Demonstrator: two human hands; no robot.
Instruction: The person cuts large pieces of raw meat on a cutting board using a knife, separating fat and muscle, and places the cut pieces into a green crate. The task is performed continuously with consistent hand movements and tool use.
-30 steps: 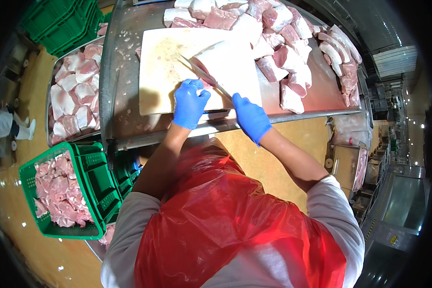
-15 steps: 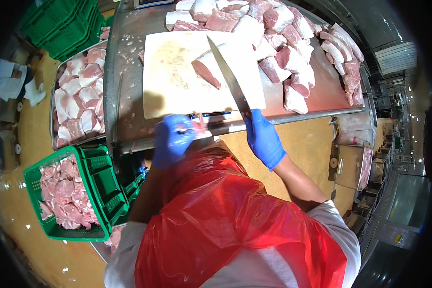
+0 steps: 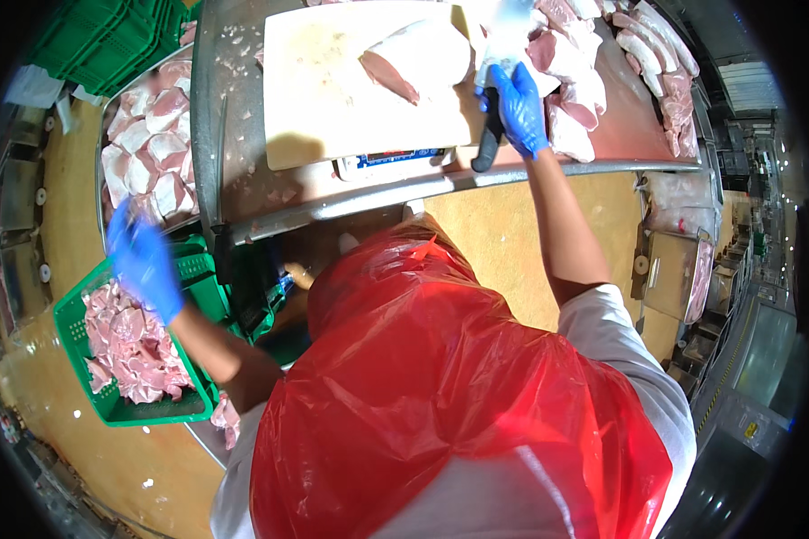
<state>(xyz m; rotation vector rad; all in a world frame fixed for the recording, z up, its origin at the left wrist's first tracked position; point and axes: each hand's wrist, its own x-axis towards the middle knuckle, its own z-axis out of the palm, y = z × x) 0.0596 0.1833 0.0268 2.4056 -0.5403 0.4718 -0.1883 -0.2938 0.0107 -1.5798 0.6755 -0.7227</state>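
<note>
My right hand (image 3: pixel 520 112), in a blue glove, grips a knife by its black handle (image 3: pixel 489 135). The blade points away from me, over the right edge of the white cutting board (image 3: pixel 315 117), and is washed out by glare. A piece of pork (image 3: pixel 422 54) with a pale fat side and a pink cut face lies on the board, left of the knife. My left hand (image 3: pixel 146 269), also gloved, is over the far edge of a green basket (image 3: pixel 121 413) of pink meat trimmings (image 3: pixel 135 346). Motion smears its fingers.
Several pork pieces (image 3: pixel 573 90) are heaped right of the board, with long strips (image 3: pixel 661 72) farther right. A metal tray of pork chunks (image 3: pixel 157 144) stands left of the table. Green crates (image 3: pixel 108 45) are stacked far left. A blue-fronted device (image 3: pixel 395 158) sits beneath the board's near edge.
My left hand has swung from the board's near edge to the basket at left; the meat strip beside it no longer shows. My right hand has moved the knife rightward and away from the pork.
</note>
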